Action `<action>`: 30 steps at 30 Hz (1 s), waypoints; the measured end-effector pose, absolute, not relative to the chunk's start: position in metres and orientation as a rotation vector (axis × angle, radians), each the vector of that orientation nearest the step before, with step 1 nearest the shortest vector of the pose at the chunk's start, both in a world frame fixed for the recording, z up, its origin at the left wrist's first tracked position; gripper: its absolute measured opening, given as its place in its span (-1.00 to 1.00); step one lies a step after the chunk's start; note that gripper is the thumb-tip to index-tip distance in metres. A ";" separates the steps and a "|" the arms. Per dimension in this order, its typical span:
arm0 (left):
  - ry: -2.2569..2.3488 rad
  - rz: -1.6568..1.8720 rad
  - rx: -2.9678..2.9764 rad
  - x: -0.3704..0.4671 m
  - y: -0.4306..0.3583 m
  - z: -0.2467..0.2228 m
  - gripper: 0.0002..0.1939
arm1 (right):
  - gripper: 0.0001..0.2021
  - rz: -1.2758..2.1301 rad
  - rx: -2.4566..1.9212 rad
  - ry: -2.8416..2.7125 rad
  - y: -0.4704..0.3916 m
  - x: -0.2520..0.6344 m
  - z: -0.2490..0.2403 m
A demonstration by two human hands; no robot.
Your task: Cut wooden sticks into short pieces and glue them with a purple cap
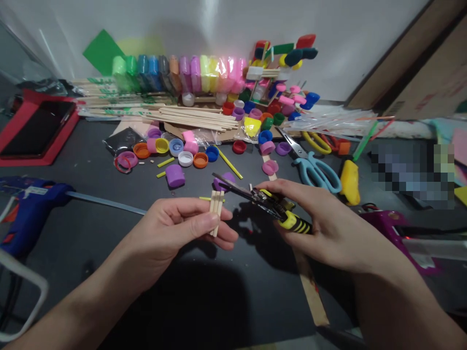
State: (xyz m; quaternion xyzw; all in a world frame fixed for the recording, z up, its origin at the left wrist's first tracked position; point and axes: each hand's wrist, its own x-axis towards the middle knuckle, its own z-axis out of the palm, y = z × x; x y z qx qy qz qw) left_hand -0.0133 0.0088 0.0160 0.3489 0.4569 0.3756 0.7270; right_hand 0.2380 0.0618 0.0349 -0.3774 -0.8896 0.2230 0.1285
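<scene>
My left hand pinches three short wooden sticks between thumb and fingers, side by side and nearly upright. My right hand is wrapped round a pair of wire strippers with yellow-and-black handles. Their dark jaws point left, just above and beside the upper ends of the sticks; whether they touch cannot be made out. Behind the jaws lies a purple cap on the dark table. A thin yellow-green stick shows partly behind my left fingers.
A blue glue gun lies at left, light-blue scissors at right. Bottle caps, long wooden sticks and coloured clay packs spread across the back. A wooden strip runs under my right hand. A purple device sits far right.
</scene>
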 end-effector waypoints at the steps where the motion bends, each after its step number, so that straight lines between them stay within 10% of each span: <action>1: 1.031 0.826 0.800 -0.013 0.008 0.016 -0.87 | -0.47 0.651 -1.091 -2.590 0.061 0.238 0.036; 30: 1.404 0.918 1.486 -0.011 0.005 0.017 -0.84 | -0.55 0.492 -0.987 -2.615 0.051 0.230 0.044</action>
